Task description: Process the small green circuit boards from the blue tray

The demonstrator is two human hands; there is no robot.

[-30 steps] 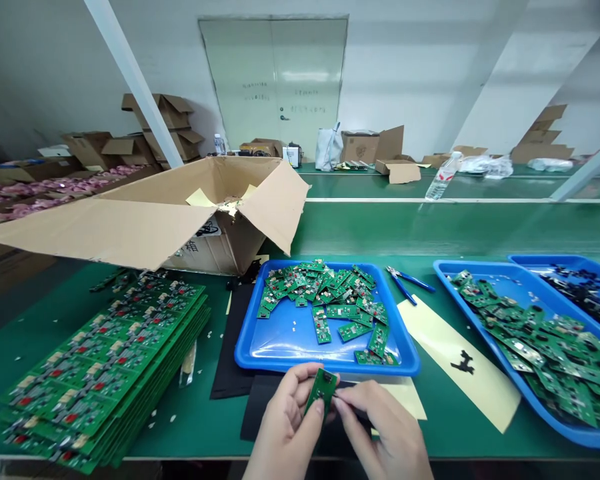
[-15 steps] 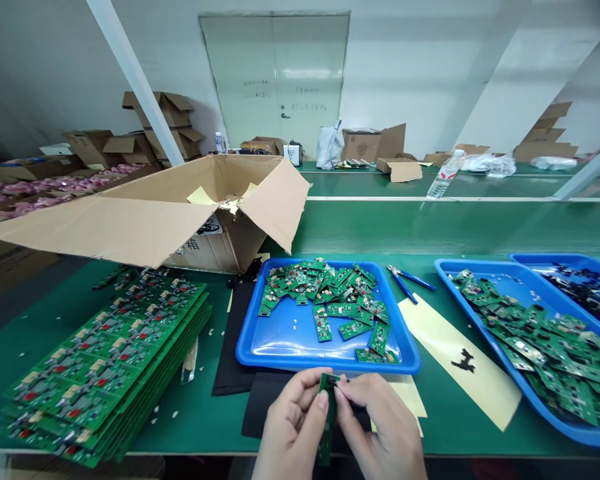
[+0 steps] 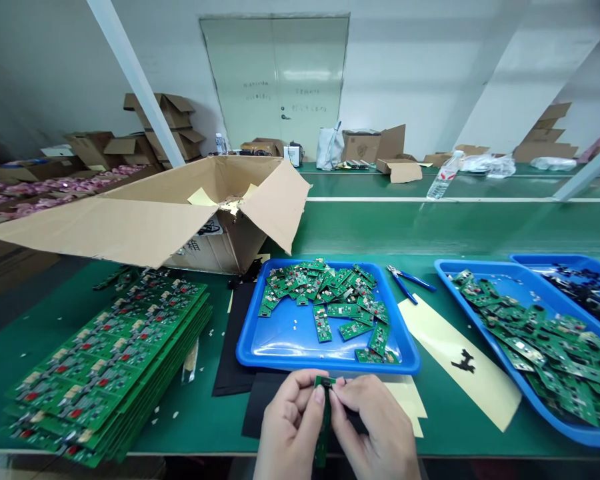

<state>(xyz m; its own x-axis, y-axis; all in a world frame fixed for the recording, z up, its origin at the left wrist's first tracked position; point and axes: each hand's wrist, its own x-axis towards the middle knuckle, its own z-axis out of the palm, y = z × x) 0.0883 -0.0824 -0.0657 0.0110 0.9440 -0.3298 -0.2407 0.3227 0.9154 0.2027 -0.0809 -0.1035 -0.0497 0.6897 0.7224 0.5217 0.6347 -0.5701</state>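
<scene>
My left hand (image 3: 293,427) is closed round a narrow green circuit board (image 3: 322,443), held upright above the table's front edge, its thumb on the board's face. At the top end of the board lies a small black piece (image 3: 326,383). The fingers of my right hand (image 3: 377,423) pinch together at the black piece's right end, against the board's edge; the contact is partly hidden. Just beyond both hands stands a blue tray (image 3: 275,359) with loose circuit boards (image 3: 349,311) in it.
Stacked board panels (image 3: 105,353) stand left, beneath an open carton (image 3: 240,240). Blue-handled cutters (image 3: 404,285) and yellow paper (image 3: 455,333) bearing black scraps (image 3: 463,361) lie right of the tray. Further right are another board-filled tray (image 3: 525,393) and a tray of black parts (image 3: 580,283).
The board has turned and shifted slightly left, so the black piece at its top shows more plainly. My right fingers have moved a little left with it.
</scene>
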